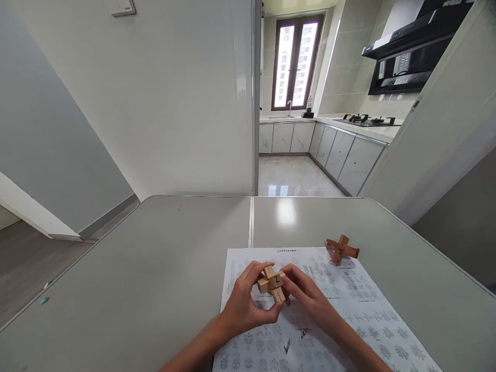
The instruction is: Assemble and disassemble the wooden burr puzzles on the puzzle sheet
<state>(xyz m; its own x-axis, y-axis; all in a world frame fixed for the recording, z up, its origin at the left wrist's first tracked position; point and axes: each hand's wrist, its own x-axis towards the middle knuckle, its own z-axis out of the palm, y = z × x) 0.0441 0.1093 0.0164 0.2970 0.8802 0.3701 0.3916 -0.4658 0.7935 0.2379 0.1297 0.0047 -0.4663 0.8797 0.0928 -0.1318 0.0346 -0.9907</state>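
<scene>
Between both hands, just above the printed sheet, is a light wooden interlocking puzzle (272, 284) made of crossed blocks, with a "2" marked on one face. My left hand (248, 302) grips it from the left, fingers over the top and thumb underneath. From the right, my right hand (306, 292) pinches it with thumb and fingers. Beneath them lies a large white sheet (341, 310) printed with rows of small puzzle diagrams. A darker reddish wooden cross-shaped puzzle (342, 250) rests at the sheet's far right corner.
The grey-green table (163, 279) has a pale seam down its middle. Two handwritten ticks mark the sheet near my wrists. A small teal bit (44, 300) lies near the left edge. Past the table, a doorway opens onto a kitchen with cabinets (302, 137).
</scene>
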